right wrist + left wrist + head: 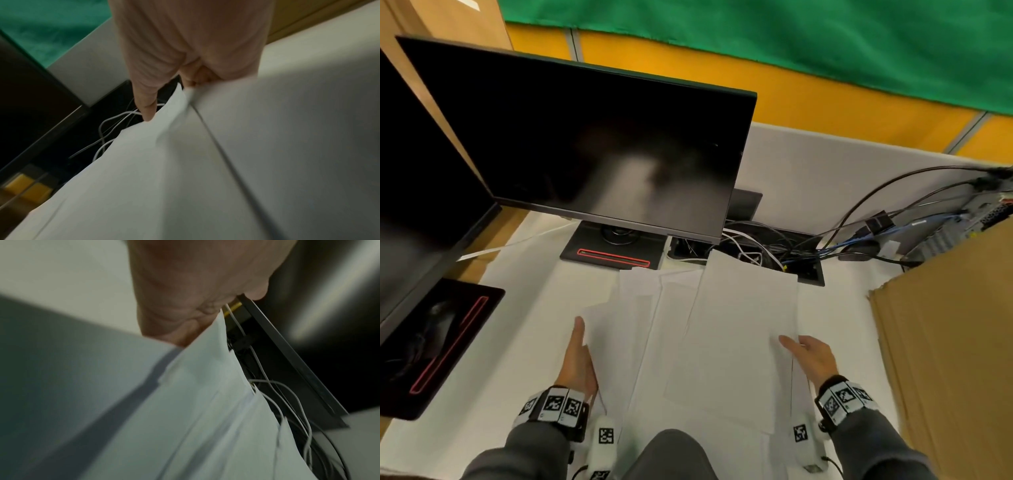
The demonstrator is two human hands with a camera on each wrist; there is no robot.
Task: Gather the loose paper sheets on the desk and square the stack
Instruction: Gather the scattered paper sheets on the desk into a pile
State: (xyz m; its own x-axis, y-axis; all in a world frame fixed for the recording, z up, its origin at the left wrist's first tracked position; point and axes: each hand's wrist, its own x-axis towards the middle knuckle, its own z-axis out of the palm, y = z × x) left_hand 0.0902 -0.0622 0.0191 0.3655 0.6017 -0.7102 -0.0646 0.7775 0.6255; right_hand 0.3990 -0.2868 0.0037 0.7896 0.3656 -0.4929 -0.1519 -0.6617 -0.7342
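Note:
Several white paper sheets (722, 342) lie fanned and overlapping on the white desk (524, 342) in front of me. My left hand (577, 353) stands on its edge with straight fingers against the left side of the sheets (205, 402). My right hand (806, 356) is at the right side of the top sheets. There its thumb (146, 110) lies on the paper (164, 178) and its fingers (195, 79) tuck under the raised edge. The left hand's fingertips are mostly hidden in the left wrist view.
A black monitor (592, 154) on a red-striped base (613, 255) stands just behind the sheets. A second monitor (414, 205) is at the left, with its base (441, 342). Tangled cables (774, 246) lie behind the paper. A cardboard box (945, 342) stands at the right.

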